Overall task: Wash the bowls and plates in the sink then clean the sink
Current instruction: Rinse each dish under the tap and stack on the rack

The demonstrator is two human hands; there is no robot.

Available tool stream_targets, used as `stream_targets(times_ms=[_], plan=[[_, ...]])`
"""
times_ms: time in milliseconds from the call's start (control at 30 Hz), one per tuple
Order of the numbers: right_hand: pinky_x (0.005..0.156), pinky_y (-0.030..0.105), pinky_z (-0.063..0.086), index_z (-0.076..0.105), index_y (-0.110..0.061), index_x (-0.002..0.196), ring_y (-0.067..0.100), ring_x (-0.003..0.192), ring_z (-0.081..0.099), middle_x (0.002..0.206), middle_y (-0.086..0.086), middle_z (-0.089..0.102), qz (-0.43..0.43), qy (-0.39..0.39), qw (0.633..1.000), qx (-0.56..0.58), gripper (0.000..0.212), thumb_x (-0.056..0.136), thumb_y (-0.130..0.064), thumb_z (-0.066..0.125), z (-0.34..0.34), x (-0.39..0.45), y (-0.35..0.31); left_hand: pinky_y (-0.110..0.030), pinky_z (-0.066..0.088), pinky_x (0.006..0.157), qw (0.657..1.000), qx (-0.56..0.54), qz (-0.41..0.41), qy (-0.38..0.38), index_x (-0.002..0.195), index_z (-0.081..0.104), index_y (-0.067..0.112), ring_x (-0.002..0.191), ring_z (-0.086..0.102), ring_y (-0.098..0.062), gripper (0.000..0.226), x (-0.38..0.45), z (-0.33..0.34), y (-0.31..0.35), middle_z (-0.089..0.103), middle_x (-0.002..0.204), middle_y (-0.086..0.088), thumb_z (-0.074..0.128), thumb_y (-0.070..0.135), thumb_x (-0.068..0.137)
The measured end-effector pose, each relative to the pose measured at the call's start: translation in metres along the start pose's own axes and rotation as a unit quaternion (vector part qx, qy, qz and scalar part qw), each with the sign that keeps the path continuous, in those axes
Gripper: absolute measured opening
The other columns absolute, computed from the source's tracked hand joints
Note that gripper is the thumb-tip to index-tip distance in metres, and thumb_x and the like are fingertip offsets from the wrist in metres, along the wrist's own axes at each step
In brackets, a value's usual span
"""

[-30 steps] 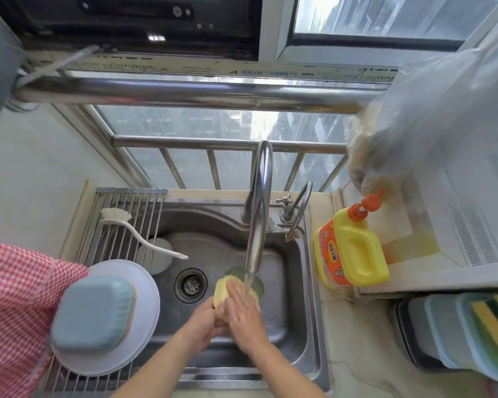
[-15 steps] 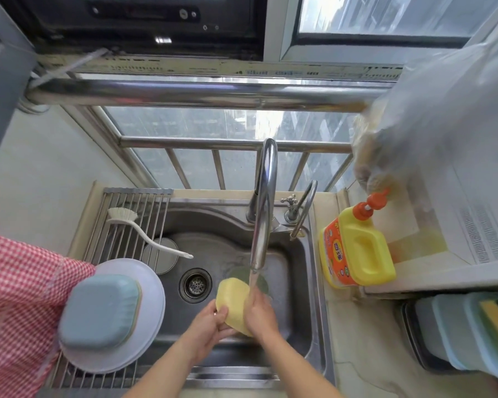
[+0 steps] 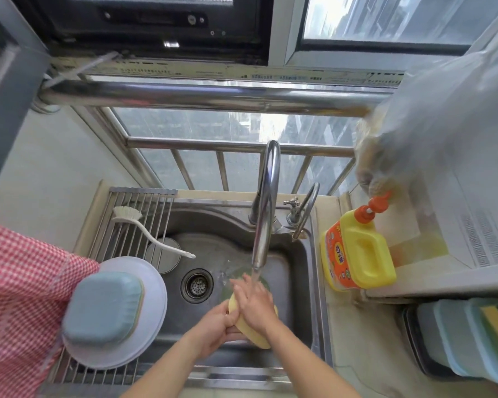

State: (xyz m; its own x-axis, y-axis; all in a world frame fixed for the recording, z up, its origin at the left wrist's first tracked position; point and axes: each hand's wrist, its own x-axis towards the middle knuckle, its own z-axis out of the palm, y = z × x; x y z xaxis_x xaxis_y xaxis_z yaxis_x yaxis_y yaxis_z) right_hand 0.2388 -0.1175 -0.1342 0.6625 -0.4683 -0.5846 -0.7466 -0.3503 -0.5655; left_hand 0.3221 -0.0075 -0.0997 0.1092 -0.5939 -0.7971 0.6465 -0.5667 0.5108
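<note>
A yellow bowl (image 3: 258, 338) is held over the steel sink (image 3: 296, 282), under water running from the tall faucet (image 3: 266, 214). My left hand (image 3: 214, 326) grips the bowl's left edge, fingers curled around it. My right hand (image 3: 253, 301) lies flat on top of the bowl with its fingers spread, and the stream lands on them. Most of the bowl is hidden by both hands. A green dish (image 3: 265, 284) lies on the sink floor below them, only partly visible.
On the left, a roll-up rack (image 3: 133, 222) holds stacked white plates (image 3: 156, 285) under an upturned blue square bowl (image 3: 102, 307), plus a white brush (image 3: 144, 229). The drain (image 3: 196, 285) is open. A yellow detergent bottle (image 3: 360, 251) stands right; stacked containers (image 3: 454, 340) sit further right.
My right hand has slid forward across the yellow bowl to cover it under the stream. The bowl has shifted toward me, so less of it shows.
</note>
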Motion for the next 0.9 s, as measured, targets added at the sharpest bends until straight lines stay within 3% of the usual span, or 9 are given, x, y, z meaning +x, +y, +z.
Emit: stream_targets(times_ms=[133, 300, 400, 500, 567, 633, 733, 800, 900], plan=[[0.105, 0.045, 0.041, 0.055, -0.034, 0.127, 0.029, 0.123, 0.055, 0.135, 0.007, 0.060, 0.076, 0.004, 0.996, 0.043, 0.058, 0.097, -0.062, 0.014, -0.006, 0.000, 0.002, -0.044, 0.059, 0.084, 1.000, -0.020, -0.007, -0.019, 0.133, 0.049, 0.005, 0.101, 0.069, -0.032, 0.032, -0.003, -0.012, -0.007, 0.067, 0.112, -0.020, 0.049, 0.011, 0.101], [0.105, 0.042, 0.040, 0.052, -0.014, 0.140, 0.040, 0.128, 0.053, 0.138, 0.022, 0.059, 0.169, -0.053, 0.984, 0.034, 0.061, 0.109, -0.046, 0.011, -0.008, -0.007, 0.022, -0.052, 0.054, 0.097, 0.999, -0.027, -0.027, -0.001, 0.133, 0.052, 0.005, 0.102, 0.068, -0.032, 0.033, -0.009, -0.030, -0.018, 0.068, 0.112, -0.018, 0.048, 0.019, 0.104], [0.108, 0.042, 0.038, 0.047, -0.003, 0.142, 0.041, 0.133, 0.050, 0.144, 0.026, 0.052, 0.210, -0.084, 0.974, -0.015, 0.052, 0.108, -0.025, 0.013, 0.004, -0.005, 0.036, -0.046, 0.060, 0.084, 0.997, -0.033, -0.045, 0.058, 0.126, 0.058, -0.002, 0.091, 0.072, -0.030, 0.033, -0.013, -0.035, -0.022, 0.072, 0.107, -0.019, 0.044, 0.020, 0.106], [0.108, 0.039, 0.041, 0.049, 0.003, 0.141, 0.038, 0.135, 0.050, 0.146, 0.025, 0.052, 0.228, -0.093, 0.969, -0.022, 0.046, 0.108, -0.012, 0.023, 0.008, -0.015, 0.027, -0.041, 0.060, 0.062, 0.982, -0.016, -0.074, 0.174, 0.118, 0.056, -0.009, 0.082, 0.070, -0.032, 0.036, -0.004, -0.035, -0.023, 0.071, 0.101, -0.022, 0.047, 0.024, 0.106], [0.109, 0.036, 0.041, 0.052, 0.002, 0.141, 0.035, 0.137, 0.050, 0.147, 0.022, 0.052, 0.234, -0.092, 0.967, -0.035, 0.044, 0.107, -0.014, 0.029, 0.010, -0.022, 0.016, -0.042, 0.060, 0.061, 0.967, 0.023, -0.091, 0.235, 0.120, 0.049, -0.006, 0.084, 0.068, -0.033, 0.052, 0.011, -0.043, -0.030, 0.066, 0.108, -0.022, 0.059, 0.037, 0.093], [0.110, 0.036, 0.041, 0.054, 0.000, 0.142, 0.033, 0.138, 0.049, 0.149, 0.018, 0.052, 0.244, -0.087, 0.965, -0.034, 0.045, 0.105, -0.017, 0.033, 0.015, -0.028, 0.006, -0.040, 0.057, 0.077, 0.961, 0.107, -0.105, 0.233, 0.126, 0.051, -0.002, 0.093, 0.067, -0.033, 0.076, 0.025, -0.046, -0.036, 0.064, 0.111, -0.018, 0.063, 0.047, 0.070], [0.109, 0.034, 0.042, 0.053, -0.002, 0.142, 0.033, 0.136, 0.050, 0.146, 0.017, 0.053, 0.247, -0.103, 0.964, 0.011, 0.044, 0.105, -0.016, 0.034, 0.021, -0.045, -0.008, -0.034, 0.047, 0.091, 0.918, 0.314, -0.107, 0.216, 0.131, 0.058, 0.005, 0.120, 0.059, -0.033, 0.048, 0.010, -0.034, -0.026, 0.060, 0.131, -0.019, 0.046, 0.026, 0.090], [0.105, 0.034, 0.049, 0.056, -0.003, 0.139, 0.032, 0.129, 0.056, 0.142, 0.017, 0.057, 0.260, -0.087, 0.959, 0.075, 0.044, 0.104, -0.022, 0.038, 0.023, -0.057, -0.017, -0.035, 0.034, 0.093, 0.880, 0.386, -0.105, 0.254, 0.132, 0.060, 0.019, 0.121, 0.052, -0.029, 0.053, -0.010, -0.028, -0.013, 0.055, 0.141, -0.012, 0.034, 0.030, 0.088], [0.087, 0.027, 0.056, 0.058, -0.002, 0.134, 0.030, 0.118, 0.062, 0.139, 0.016, 0.060, 0.255, -0.048, 0.951, 0.168, 0.046, 0.103, -0.032, 0.042, 0.019, -0.074, -0.041, -0.033, 0.033, 0.100, 0.840, 0.430, -0.075, 0.321, 0.131, 0.060, 0.012, 0.124, 0.044, -0.034, 0.048, -0.028, -0.026, -0.007, 0.045, 0.141, -0.020, 0.049, 0.034, 0.090]])
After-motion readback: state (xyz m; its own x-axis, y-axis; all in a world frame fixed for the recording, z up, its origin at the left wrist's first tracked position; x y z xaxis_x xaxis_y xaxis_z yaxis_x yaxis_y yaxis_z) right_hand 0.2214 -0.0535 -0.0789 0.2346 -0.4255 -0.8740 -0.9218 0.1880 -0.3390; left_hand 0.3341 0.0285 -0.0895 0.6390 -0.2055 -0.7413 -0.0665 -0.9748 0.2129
